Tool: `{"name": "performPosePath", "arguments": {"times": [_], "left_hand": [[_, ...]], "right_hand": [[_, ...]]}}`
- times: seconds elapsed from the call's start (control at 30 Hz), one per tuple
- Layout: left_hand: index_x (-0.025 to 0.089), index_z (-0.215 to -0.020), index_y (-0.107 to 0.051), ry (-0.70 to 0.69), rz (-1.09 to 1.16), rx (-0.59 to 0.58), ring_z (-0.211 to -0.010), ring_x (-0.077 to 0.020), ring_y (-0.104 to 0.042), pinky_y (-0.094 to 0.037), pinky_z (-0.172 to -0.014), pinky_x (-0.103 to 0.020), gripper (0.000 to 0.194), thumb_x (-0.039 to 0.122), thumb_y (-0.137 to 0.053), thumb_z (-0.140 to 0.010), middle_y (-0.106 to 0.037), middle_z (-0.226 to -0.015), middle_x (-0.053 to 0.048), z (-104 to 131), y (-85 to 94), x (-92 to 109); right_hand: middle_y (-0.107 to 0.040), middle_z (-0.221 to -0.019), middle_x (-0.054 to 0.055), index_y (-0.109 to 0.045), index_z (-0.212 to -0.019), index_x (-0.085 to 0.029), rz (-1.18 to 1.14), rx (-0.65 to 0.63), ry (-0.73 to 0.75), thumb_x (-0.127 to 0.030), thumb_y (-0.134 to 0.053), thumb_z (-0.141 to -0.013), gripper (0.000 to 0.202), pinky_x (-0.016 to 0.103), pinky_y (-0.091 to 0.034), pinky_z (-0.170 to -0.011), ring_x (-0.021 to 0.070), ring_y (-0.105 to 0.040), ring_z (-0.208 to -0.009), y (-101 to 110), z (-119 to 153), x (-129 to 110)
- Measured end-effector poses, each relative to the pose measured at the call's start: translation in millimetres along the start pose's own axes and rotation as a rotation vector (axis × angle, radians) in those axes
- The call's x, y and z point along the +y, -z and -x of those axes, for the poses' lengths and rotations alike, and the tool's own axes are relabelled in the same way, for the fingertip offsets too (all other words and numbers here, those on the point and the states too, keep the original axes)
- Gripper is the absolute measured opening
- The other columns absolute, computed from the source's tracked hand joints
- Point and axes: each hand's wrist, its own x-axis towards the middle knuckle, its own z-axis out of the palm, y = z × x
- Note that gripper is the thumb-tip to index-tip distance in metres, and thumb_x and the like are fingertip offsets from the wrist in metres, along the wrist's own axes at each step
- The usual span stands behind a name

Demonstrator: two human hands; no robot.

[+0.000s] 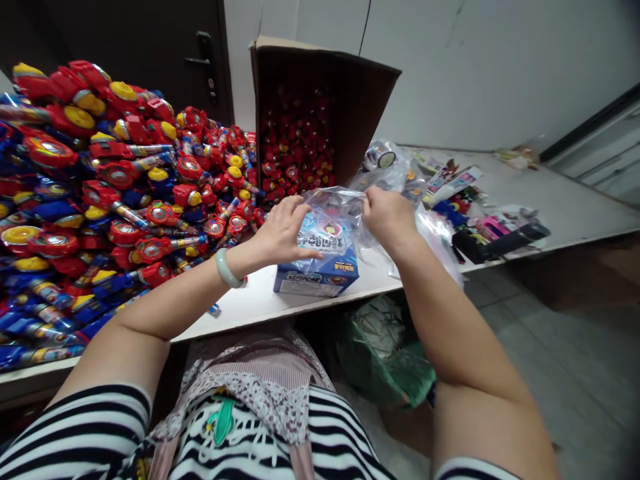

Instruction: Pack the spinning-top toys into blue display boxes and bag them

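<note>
A blue printed box (320, 277) stands on the white table in front of me. My left hand (286, 230) lies along its left side and upper edge, fingers spread and thumb stretched out across the front. Over the box, a clear plastic bag (335, 197) is drawn partly across the top. Closed in a pinch, my right hand (390, 217) grips the bag's edge at the box's right. Whether the bag also passes under my left fingers is hard to see.
Red, yellow and blue toys (125, 173) are heaped on the left. An open cardboard box (370, 87) behind holds more of them. A tape roll (386, 159) and mixed small items (495, 227) lie right. A green bag (390, 367) sits below the table edge.
</note>
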Motion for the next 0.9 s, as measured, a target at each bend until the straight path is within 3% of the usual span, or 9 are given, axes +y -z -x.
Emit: {"name": "performPosePath", "arguments": {"times": [0.13, 0.27, 0.33, 0.43, 0.5, 0.57, 0.7, 0.8, 0.9], "left_hand": [[0.016, -0.096, -0.061, 0.133, -0.028, -0.053, -0.097, -0.0237, -0.060, -0.048, -0.089, -0.038, 0.010, 0.022, -0.054, -0.092, -0.066, -0.099, -0.011, -12, 4.7, -19], [0.017, -0.096, -0.058, 0.234, 0.038, 0.068, -0.071, -0.0158, -0.058, -0.045, -0.068, -0.027, 0.012, 0.015, -0.047, -0.095, -0.063, -0.077, -0.004, -38, 23.2, -29], [0.017, -0.101, -0.058, 0.214, -0.022, 0.065, -0.070, -0.0164, -0.060, -0.045, -0.067, -0.027, 0.014, 0.011, -0.047, -0.094, -0.063, -0.076, -0.004, -54, 29.0, -19], [0.016, -0.107, -0.058, 0.134, -0.112, -0.035, -0.077, -0.0197, -0.065, -0.048, -0.072, -0.030, 0.022, 0.006, -0.049, -0.089, -0.066, -0.086, -0.007, -81, 29.8, 6], [0.016, -0.112, -0.057, 0.095, -0.107, -0.023, -0.084, -0.0199, -0.067, -0.049, -0.075, -0.030, 0.026, 0.005, -0.048, -0.089, -0.066, -0.096, -0.008, -98, 30.0, 19], [0.019, -0.114, -0.056, 0.091, -0.069, 0.056, -0.092, -0.0185, -0.067, -0.049, -0.077, -0.028, 0.028, 0.007, -0.043, -0.092, -0.065, -0.103, -0.006, -110, 34.4, 20], [0.023, -0.127, -0.053, 0.055, -0.097, 0.062, -0.106, -0.0202, -0.067, -0.049, -0.082, -0.028, 0.030, 0.023, -0.046, -0.098, -0.065, -0.109, -0.004, -108, 47.7, -5], [0.016, -0.134, -0.050, -0.016, -0.278, -0.166, -0.107, -0.0282, -0.066, -0.049, -0.083, -0.033, 0.050, 0.036, -0.063, -0.090, -0.065, -0.120, -0.013, -89, 42.4, -25], [0.012, -0.119, -0.060, 0.150, -0.408, -0.335, -0.102, -0.0262, -0.065, -0.049, -0.083, -0.035, 0.029, 0.025, -0.057, -0.093, -0.068, -0.111, -0.013, -85, 34.2, -39]], "right_hand": [[-0.074, -0.095, 0.013, -0.072, -0.104, -0.016, -0.016, -0.028, 0.152, -0.026, -0.045, -0.095, 0.030, 0.031, -0.037, -0.066, 0.0245, -0.065, -0.081, -10, -7, 14], [-0.075, -0.098, 0.011, -0.073, -0.109, -0.018, 0.008, -0.294, 0.240, -0.033, -0.060, -0.091, 0.027, 0.033, -0.043, -0.071, 0.0247, -0.066, -0.085, 10, -16, 37], [-0.073, -0.110, 0.015, -0.066, -0.125, -0.014, -0.030, -0.229, 0.176, -0.040, -0.064, -0.089, 0.044, 0.038, -0.047, -0.078, 0.0277, -0.066, -0.094, 28, -11, 33], [-0.056, -0.141, 0.023, -0.040, -0.150, -0.007, -0.137, -0.004, 0.194, -0.051, -0.064, -0.089, 0.079, 0.047, -0.047, -0.097, 0.0348, -0.056, -0.123, 39, 7, 1], [-0.045, -0.149, 0.026, -0.028, -0.155, -0.005, -0.102, 0.020, 0.190, -0.047, -0.062, -0.090, 0.084, 0.050, -0.044, -0.101, 0.0388, -0.048, -0.131, 25, 19, -23], [-0.050, -0.143, 0.025, -0.029, -0.155, -0.009, -0.006, 0.024, 0.127, -0.033, -0.050, -0.096, 0.067, 0.050, -0.046, -0.095, 0.0381, -0.053, -0.125, 1, 25, -31], [-0.064, -0.118, 0.020, -0.048, -0.143, -0.016, 0.120, 0.066, 0.029, -0.016, -0.029, -0.099, 0.048, 0.046, -0.046, -0.087, 0.0309, -0.061, -0.105, -36, 17, 12], [-0.066, -0.112, 0.021, -0.060, -0.127, -0.013, 0.150, 0.026, -0.027, -0.016, -0.032, -0.098, 0.041, 0.050, -0.047, -0.083, 0.0315, -0.063, -0.099, -45, 1, 60], [-0.068, -0.104, 0.017, -0.067, -0.113, -0.020, 0.076, -0.072, -0.139, -0.024, -0.037, -0.096, 0.035, 0.056, -0.049, -0.079, 0.0331, -0.063, -0.096, -45, -26, 91]]}}
